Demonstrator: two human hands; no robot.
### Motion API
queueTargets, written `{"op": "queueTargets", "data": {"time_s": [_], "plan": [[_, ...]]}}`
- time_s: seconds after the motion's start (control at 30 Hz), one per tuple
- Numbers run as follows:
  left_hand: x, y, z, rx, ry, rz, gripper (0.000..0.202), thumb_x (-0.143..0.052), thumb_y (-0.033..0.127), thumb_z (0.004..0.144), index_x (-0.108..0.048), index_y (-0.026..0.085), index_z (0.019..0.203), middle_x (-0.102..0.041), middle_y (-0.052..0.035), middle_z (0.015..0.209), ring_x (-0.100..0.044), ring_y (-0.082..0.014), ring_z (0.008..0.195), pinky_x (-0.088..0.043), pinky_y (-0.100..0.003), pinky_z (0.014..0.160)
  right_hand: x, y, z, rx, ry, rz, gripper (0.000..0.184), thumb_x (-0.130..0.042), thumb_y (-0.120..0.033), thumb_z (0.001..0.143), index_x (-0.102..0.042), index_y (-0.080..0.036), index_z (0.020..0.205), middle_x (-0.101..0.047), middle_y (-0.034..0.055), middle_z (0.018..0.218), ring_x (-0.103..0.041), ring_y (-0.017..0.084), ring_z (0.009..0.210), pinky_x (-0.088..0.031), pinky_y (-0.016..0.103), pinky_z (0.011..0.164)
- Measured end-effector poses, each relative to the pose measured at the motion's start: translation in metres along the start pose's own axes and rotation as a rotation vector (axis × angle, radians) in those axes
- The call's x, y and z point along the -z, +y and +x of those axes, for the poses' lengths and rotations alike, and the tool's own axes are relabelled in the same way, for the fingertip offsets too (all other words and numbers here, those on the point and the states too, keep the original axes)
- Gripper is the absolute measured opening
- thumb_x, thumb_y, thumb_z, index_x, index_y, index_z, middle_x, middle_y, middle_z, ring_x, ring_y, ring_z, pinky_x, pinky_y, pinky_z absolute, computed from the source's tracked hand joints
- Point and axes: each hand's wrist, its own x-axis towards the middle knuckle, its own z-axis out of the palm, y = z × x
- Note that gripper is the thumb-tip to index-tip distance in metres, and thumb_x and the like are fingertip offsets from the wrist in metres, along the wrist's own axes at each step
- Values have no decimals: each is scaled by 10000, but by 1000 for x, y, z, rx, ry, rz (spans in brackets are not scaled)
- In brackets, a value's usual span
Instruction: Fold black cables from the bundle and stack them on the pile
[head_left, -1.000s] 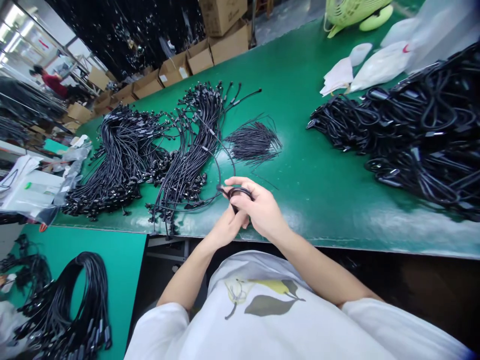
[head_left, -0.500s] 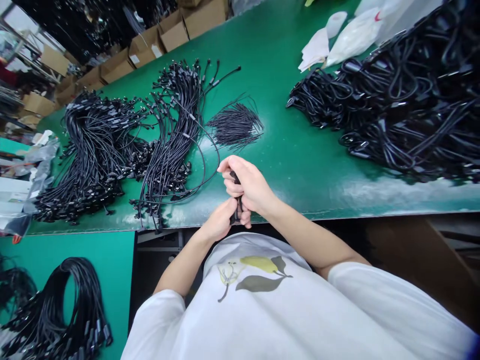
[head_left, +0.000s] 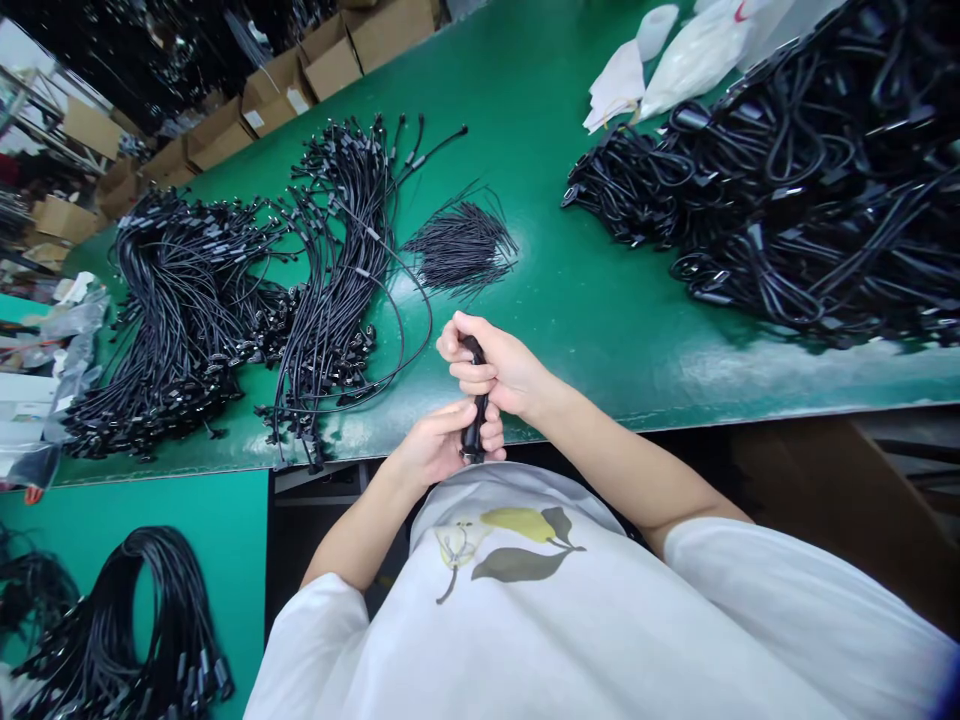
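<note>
We see both hands together at the near edge of the green desk (head_left: 600, 300), just in front of a white shirt (head_left: 540, 640) printed with fruit and leaves. Between them is a short, tight bundle of black cable (head_left: 472, 436), standing lengthwise away from the body. Our left hand (head_left: 450, 440) is curled around its lower part, thumb laid against the side, with the bottom end poking out near the shirt. Our right hand (head_left: 484, 365) is closed around the upper part, its fingers folded in and its thumb and forefinger nearly meeting at the top; whether they pinch something thin there, we cannot tell.

Just beyond the right hand we see a pile of thin black ties (head_left: 461, 248) lying on the desk. To the left of the ties lies a heap of straight cables (head_left: 349, 270), and farther left a larger cable pile (head_left: 184, 300). On the right we find a big mound of looped cables (head_left: 817, 210), with a white bag (head_left: 694, 60) behind it. Cardboard boxes (head_left: 274, 95) line the far side.
</note>
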Motion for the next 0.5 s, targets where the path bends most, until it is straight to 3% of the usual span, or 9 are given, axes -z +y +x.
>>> {"op": "queueTargets", "data": {"time_s": [0.07, 0.13, 0.23, 0.3, 0.33, 0.4, 0.5], "plan": [[-1, -3, 2, -54, 59, 34, 283, -700, 371, 788, -550, 134, 829, -413, 30, 657, -421, -71, 547, -356, -190, 502, 5, 3, 3, 63, 29, -55, 360, -524, -492, 869, -457, -174, 713, -295, -97, 600, -114, 4, 377, -122, 140, 325], [2, -8, 6, -136, 130, 93, 310, -676, 417, 805, -518, 151, 814, -346, 62, 619, -331, -52, 485, -282, -169, 445, 12, 3, 3, 208, 108, -240, 363, -465, -504, 898, -496, -176, 746, -344, -77, 613, -239, 25, 389, -241, 161, 355], [16, -13, 10, -259, 235, 304, 314, -589, 472, 853, -485, 177, 827, -320, 70, 610, -322, -67, 481, -288, -181, 448, 23, -5, -8, 575, 244, -847, 343, -444, -472, 932, -603, -169, 899, -562, 32, 828, -565, 125, 713, -489, 274, 651], [28, -13, 11, -371, 321, 630, 272, -481, 452, 917, -499, 184, 872, -371, 53, 622, -391, -94, 518, -362, -219, 513, 30, -12, -20, 736, 179, -1348, 311, -469, -426, 941, -637, -171, 997, -608, 101, 1053, -573, 201, 997, -458, 378, 888], [33, -12, 11, -436, 371, 851, 257, -433, 425, 943, -515, 184, 908, -418, 37, 644, -437, -112, 560, -399, -245, 570, 34, -15, -26, 742, 93, -1575, 295, -475, -399, 945, -645, -169, 1016, -613, 113, 1091, -559, 219, 1044, -424, 405, 937], [42, -10, 10, -541, 444, 1333, 259, -366, 367, 974, -547, 182, 980, -528, -14, 739, -519, -156, 688, -434, -295, 697, 40, -15, -38, 604, -103, -1925, 276, -470, -355, 958, -651, -154, 1018, -640, 111, 1004, -587, 215, 951, -420, 391, 894], [48, -7, 8, -533, 436, 1869, 310, -305, 323, 989, -572, 167, 1013, -600, -85, 872, -552, -214, 819, -429, -336, 765, 46, -4, -49, 315, -242, -2166, 261, -484, -337, 959, -626, -133, 1039, -632, 80, 871, -591, 180, 747, -409, 307, 701]]}}
